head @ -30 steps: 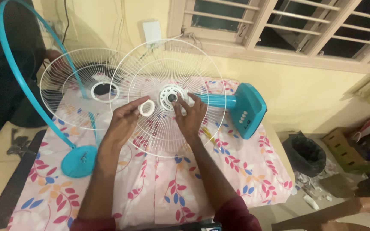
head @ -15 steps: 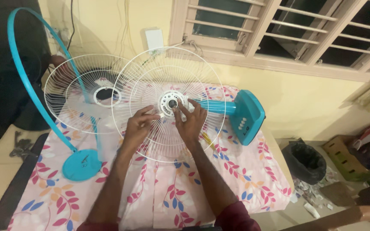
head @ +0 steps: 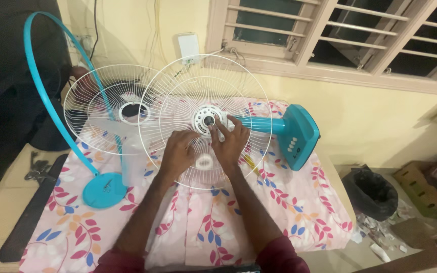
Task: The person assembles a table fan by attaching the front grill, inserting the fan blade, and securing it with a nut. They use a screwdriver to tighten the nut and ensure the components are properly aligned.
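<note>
A white wire fan grille (head: 178, 91) stands on the spindle of a teal fan body (head: 297, 134) that lies on the flowered cloth. My right hand (head: 230, 140) rests on the grille with its fingertips on the white hub (head: 206, 120). My left hand (head: 177, 153) lies on the wires just left of it, fingers bent, holding nothing. A small white ring (head: 204, 162) sits low on the grille, just below and between both hands.
A second white grille (head: 94, 108) leans at the left beside a teal hoop (head: 39, 86) and a round teal base (head: 104, 189). A translucent fan blade (head: 131, 164), a black strip (head: 29, 212), a black bin (head: 375, 194) and a cardboard box (head: 421, 182) are nearby.
My left hand held the white ring up a second ago. It has since moved onto the grille beside the hub, and the ring now lies below the hands. My right hand stayed at the hub.
</note>
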